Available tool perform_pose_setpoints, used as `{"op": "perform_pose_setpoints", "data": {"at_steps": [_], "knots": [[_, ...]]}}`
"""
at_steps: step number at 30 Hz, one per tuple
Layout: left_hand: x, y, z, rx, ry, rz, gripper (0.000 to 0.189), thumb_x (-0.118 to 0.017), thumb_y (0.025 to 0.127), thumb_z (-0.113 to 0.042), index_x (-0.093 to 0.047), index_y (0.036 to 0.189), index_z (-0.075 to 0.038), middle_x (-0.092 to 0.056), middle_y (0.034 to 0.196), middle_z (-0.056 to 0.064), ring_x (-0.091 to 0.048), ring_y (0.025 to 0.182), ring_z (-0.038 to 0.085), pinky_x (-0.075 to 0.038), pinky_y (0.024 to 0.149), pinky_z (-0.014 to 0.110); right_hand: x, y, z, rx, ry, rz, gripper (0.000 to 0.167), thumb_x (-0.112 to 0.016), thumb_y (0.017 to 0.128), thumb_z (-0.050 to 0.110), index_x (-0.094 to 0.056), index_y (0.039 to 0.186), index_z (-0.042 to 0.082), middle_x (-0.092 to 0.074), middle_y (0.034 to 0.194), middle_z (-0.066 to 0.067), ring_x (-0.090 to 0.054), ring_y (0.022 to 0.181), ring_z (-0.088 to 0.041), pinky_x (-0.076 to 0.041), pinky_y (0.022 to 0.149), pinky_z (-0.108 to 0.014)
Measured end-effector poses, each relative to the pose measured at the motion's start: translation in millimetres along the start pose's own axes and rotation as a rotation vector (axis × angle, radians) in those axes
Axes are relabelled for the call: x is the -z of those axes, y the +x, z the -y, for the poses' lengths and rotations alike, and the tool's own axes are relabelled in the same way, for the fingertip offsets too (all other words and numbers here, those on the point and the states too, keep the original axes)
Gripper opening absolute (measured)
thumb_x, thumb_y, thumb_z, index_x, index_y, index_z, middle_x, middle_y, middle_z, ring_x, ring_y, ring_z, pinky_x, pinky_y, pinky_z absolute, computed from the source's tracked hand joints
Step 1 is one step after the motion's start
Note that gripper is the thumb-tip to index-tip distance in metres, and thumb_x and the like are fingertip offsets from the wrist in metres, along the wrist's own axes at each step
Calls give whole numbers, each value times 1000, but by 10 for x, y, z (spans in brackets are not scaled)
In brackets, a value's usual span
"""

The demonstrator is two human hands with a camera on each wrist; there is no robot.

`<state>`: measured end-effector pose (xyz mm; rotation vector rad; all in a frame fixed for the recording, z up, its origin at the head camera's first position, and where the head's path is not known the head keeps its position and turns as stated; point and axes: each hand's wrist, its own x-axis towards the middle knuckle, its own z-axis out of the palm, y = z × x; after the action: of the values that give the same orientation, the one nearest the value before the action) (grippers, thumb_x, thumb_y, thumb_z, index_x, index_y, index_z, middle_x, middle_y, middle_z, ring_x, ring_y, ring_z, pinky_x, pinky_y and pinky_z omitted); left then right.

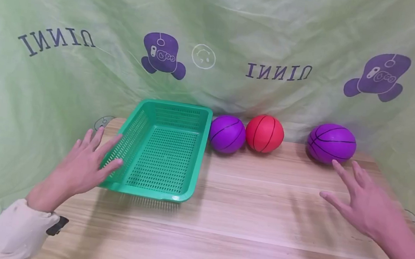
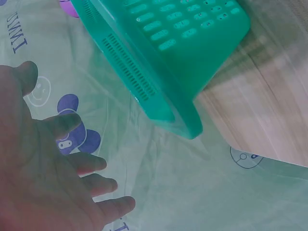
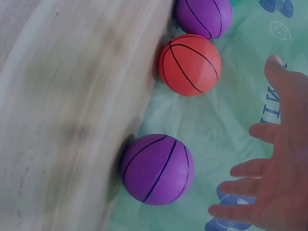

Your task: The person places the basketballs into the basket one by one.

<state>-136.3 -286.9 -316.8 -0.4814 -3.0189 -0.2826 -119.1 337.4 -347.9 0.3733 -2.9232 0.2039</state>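
Head view forward-down; wrist views nearer; all share table (image 1: 237,235).

We see the basket (image 1: 166,157) partly hidden behind the left hand (image 1: 84,164); the head view's lower edge cuts off the table (image 1: 243,219).

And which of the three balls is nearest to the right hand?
The purple ball alone at right, nearest the right hand; the other purple ball and the red ball sit farther left, near the green basket.
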Motion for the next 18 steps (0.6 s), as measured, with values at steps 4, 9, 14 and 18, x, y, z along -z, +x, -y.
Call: {"op": "perform_pose_setpoints", "data": {"at_steps": [4, 9, 14, 18], "knots": [[31, 38, -7, 4, -3, -8, 70, -51, 103, -46, -29, 157, -9, -12, 155, 41, -10, 137, 65, -17, 104, 80, 73, 74, 14, -9, 24, -18, 86, -64, 95, 49, -23, 160, 11, -32, 144, -42, -50, 101, -68, -45, 66, -74], [78, 76, -4, -3, 5, -47, 69, -56, 101, -43, -33, 154, -6, -22, 151, 41, -21, 134, 65, -22, 102, 79, 149, 157, 36, -14, 45, -68, 80, -67, 94, 47, -35, 154, 5, -42, 135, -37, -50, 104, -65, -42, 73, -77], [119, 88, -6, -5, -16, -75, 68, -59, 100, -41, -34, 153, -6, -33, 145, 39, -33, 129, 60, -31, 99, 76, 202, 213, 15, -8, 75, -87, 77, -70, 93, 43, -39, 150, 2, -41, 131, -39, -49, 105, -64, -41, 78, -77], [155, 92, -2, 22, -48, -65, 64, -57, 101, -43, -37, 151, -7, -36, 143, 37, -40, 125, 58, -39, 91, 75, 216, 274, -68, 13, 145, -89, 71, -72, 93, 37, -44, 146, 0, -46, 126, -39, -55, 99, -61, -43, 76, -76]]}}
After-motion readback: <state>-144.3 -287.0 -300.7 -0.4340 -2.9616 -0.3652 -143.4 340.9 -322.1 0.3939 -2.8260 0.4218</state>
